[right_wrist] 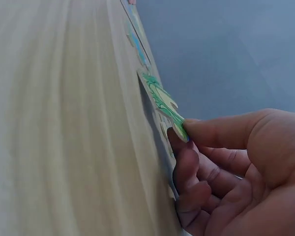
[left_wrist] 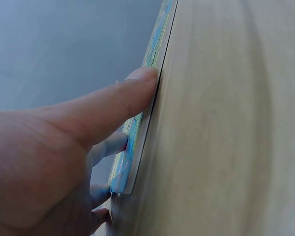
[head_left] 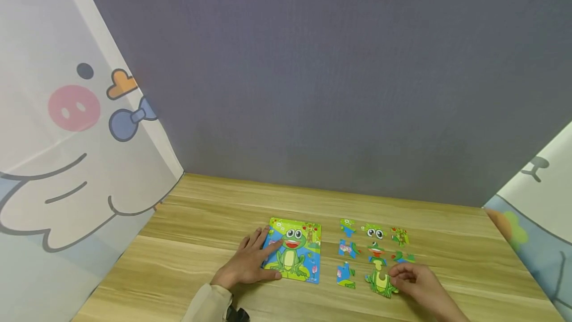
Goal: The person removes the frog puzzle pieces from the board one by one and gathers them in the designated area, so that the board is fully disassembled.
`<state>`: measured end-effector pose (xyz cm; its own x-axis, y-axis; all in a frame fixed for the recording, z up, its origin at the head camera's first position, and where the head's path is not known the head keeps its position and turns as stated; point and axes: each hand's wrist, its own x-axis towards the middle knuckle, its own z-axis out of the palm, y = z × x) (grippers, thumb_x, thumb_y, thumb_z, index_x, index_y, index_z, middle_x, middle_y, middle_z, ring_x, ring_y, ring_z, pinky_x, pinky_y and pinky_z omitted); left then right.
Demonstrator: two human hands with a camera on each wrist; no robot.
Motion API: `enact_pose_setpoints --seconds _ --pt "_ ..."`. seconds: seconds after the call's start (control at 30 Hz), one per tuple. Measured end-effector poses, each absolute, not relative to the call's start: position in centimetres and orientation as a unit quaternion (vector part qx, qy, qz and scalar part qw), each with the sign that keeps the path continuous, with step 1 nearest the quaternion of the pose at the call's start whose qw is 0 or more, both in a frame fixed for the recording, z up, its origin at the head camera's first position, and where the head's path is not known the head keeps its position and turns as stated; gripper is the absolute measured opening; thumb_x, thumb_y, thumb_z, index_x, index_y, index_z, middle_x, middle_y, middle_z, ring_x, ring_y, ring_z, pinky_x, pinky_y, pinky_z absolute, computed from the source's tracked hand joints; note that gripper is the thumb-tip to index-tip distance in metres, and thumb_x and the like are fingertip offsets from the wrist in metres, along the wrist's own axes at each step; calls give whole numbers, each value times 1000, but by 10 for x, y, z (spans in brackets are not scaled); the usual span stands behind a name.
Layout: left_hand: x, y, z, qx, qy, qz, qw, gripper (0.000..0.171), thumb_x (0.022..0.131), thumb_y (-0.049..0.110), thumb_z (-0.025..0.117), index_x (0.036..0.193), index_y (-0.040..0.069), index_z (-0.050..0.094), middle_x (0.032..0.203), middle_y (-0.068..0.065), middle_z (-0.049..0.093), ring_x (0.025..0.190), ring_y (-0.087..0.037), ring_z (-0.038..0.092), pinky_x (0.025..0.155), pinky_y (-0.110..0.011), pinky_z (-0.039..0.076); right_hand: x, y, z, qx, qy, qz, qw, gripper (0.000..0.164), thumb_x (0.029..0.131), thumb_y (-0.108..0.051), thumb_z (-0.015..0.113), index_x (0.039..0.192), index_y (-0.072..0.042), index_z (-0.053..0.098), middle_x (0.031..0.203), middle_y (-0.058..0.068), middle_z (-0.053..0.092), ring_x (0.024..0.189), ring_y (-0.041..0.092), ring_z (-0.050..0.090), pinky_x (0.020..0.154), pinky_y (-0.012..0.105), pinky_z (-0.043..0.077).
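Note:
In the head view a frog picture board (head_left: 300, 252) lies flat on the table, showing a whole green frog. My left hand (head_left: 251, 262) rests at its left side with fingers spread, the thumb (left_wrist: 142, 78) touching the near edge. My right hand (head_left: 415, 282) pinches a puzzle piece (head_left: 380, 283) with the frog's belly and legs between thumb and fingers. In the right wrist view this belly piece (right_wrist: 161, 101) is tilted, one end raised above the table. Just beyond it is the mouth piece (head_left: 376, 251), below the eyes piece (head_left: 374, 232).
Other pieces lie in loose rows: a left column with a flower piece (head_left: 347, 227), a pink-blossom piece (head_left: 347, 248) and a blue-green corner piece (head_left: 346, 276). On the right are a tree piece (head_left: 400, 236) and a green-blue piece (head_left: 403, 257). A grey partition (head_left: 313, 88) rises behind the wooden table (head_left: 214, 222).

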<state>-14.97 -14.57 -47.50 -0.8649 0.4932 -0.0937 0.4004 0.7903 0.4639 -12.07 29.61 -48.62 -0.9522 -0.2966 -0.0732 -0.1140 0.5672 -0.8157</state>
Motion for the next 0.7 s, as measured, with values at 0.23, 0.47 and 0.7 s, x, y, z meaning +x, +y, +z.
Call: enact_pose_setpoints --seconds 0.23,0.47,0.7 --pt "-149 -145 -474 235 940 224 108 80 89 52 70 154 16 41 166 -28 12 153 -52 15 117 -73 16 -120 292 -489 -118 886 -438 96 19 92 -12 69 103 4 69 95 5 72 77 -8 56 68 18 52" --pt "-148 -146 -475 236 939 223 111 80 89 54 68 154 17 41 167 -27 11 153 -52 14 117 -73 16 -121 291 -489 -122 890 -430 82 16 92 -9 70 101 4 70 95 9 74 77 -9 57 67 19 53" --pt "-148 -146 -474 235 939 224 111 81 89 55 69 154 17 40 167 -28 11 153 -52 14 117 -73 16 -120 289 -488 -90 904 -412 72 15 90 -12 72 100 -1 72 95 6 75 76 -10 58 68 18 53"
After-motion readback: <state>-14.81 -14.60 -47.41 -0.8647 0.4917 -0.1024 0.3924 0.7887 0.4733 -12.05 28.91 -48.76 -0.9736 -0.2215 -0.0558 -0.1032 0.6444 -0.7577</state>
